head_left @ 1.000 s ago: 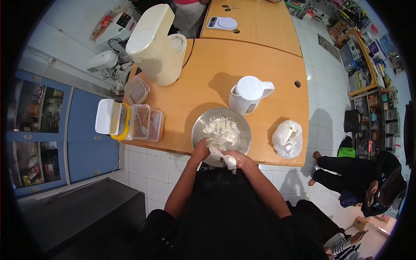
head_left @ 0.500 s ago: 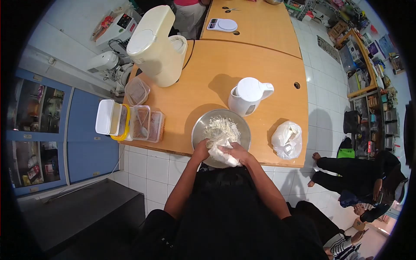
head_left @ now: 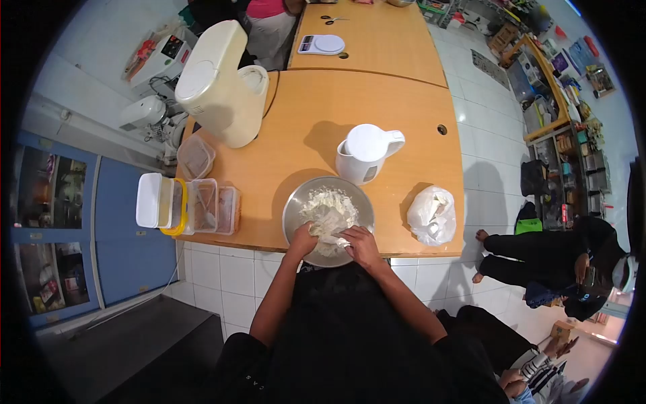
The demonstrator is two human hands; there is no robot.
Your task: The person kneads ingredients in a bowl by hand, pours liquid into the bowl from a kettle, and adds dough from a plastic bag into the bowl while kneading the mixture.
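Note:
A steel mixing bowl (head_left: 291, 214) stands at the table's front edge with white flour (head_left: 331, 199) inside. A clear plastic bag (head_left: 328, 225), whitened with flour, hangs down over the bowl between my hands. My left hand (head_left: 304, 238) is closed on the bag's left side, inside the near left rim. With bent fingers, my right hand (head_left: 361, 245) grips the bunched right end of the bag above the near right rim. My fingertips are partly hidden by the plastic and the flour.
A white electric kettle (head_left: 367, 151) stands just behind the bowl. To the right sits a knotted white plastic bag (head_left: 432, 215). Plastic tubs (head_left: 202, 205) and a cream-coloured appliance (head_left: 219, 87) are on the left. A kitchen scale (head_left: 321, 44) lies farther back. People are at the right.
The bundled bag has been lowered and spread into the bowl. My hands have moved apart, and my right hand has turned over it. The whole view has shifted slightly.

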